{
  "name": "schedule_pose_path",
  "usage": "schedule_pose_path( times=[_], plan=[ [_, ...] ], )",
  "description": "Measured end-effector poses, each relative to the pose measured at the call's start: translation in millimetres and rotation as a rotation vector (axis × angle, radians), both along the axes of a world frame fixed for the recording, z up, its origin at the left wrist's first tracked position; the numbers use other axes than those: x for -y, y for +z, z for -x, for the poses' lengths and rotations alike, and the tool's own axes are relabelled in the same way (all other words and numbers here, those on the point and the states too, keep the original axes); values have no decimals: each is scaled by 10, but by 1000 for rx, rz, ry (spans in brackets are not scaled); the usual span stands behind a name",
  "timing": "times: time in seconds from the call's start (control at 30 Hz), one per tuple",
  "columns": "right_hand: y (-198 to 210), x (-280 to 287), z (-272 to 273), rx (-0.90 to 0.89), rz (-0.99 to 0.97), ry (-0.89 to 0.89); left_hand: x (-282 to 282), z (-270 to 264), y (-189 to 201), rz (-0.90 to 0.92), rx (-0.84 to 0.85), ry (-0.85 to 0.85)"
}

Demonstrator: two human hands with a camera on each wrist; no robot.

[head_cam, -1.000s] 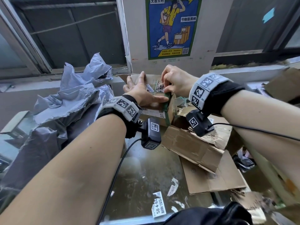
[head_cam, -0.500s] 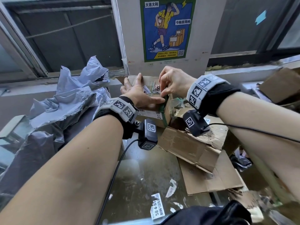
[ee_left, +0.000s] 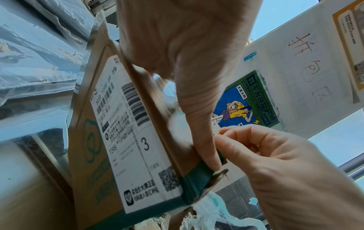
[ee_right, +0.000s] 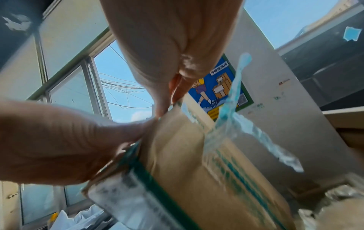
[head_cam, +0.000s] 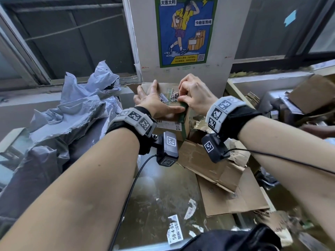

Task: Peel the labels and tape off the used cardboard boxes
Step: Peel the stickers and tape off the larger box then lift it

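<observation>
A small cardboard box (head_cam: 181, 132) with green edge tape stands against the pillar. My left hand (head_cam: 154, 104) lies flat on its top, thumb (ee_left: 197, 124) pressing along the near edge. My right hand (head_cam: 188, 95) pinches a torn black-and-white label scrap (head_cam: 173, 96) on the top face, near the right corner. Another white scrap (head_cam: 162, 97) sticks beside it. A large white shipping label (ee_left: 128, 137) with barcodes covers the box's near side. In the right wrist view, the pinching fingertips (ee_right: 169, 99) sit at the box's top edge, and loose clear tape (ee_right: 236, 116) hangs off its right side.
Crumpled grey mailer bags (head_cam: 72, 120) pile up at the left. Flattened, torn cardboard (head_cam: 223, 187) lies right of the box, with more boxes (head_cam: 311, 93) beyond. Peeled label scraps (head_cam: 175, 229) stick to the glossy tabletop (head_cam: 159, 196). A poster (head_cam: 184, 29) hangs on the pillar.
Both hands stay on the box top. The right fingers keep picking at the same torn label, which stands slightly more lifted.
</observation>
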State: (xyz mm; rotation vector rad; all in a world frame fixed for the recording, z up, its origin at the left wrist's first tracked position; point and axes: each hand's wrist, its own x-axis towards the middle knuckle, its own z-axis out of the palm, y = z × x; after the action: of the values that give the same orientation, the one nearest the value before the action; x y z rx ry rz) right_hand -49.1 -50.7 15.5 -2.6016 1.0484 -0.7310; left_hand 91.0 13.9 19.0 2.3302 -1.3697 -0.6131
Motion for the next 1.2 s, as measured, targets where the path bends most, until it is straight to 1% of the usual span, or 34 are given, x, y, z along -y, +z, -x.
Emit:
schedule_pose_path(
  times=[0.1,0.17,0.3,0.5,0.6,0.67,0.77,0.93,1.13,1.2],
  plan=[
    [161,-8,36,-43,-126,94,-25,-26,5,-15,10,-21],
    [209,-17,38,-55,-165,102,-38,-31,11,-17,8,-25],
    [212,-17,-7,-22,-158,84,-80,-27,10,2,-9,-25],
    [197,-26,-57,-52,-63,86,-107,-56,-36,20,-29,-31],
    [228,-62,-55,-126,-33,148,-115,-73,-49,20,-26,-38],
    [245,-89,-57,-144,-29,184,-121,-84,-58,22,-23,-40],
    [245,-126,-63,-213,62,216,-120,-98,-72,25,-14,-41],
    [216,-208,-70,-449,314,299,-106,-116,-79,16,-1,-51],
    [259,-283,-102,-646,434,264,-57,-110,-58,2,15,-57],
    [253,-280,-131,-651,440,245,-51,-110,-63,5,12,-56]
  ],
)
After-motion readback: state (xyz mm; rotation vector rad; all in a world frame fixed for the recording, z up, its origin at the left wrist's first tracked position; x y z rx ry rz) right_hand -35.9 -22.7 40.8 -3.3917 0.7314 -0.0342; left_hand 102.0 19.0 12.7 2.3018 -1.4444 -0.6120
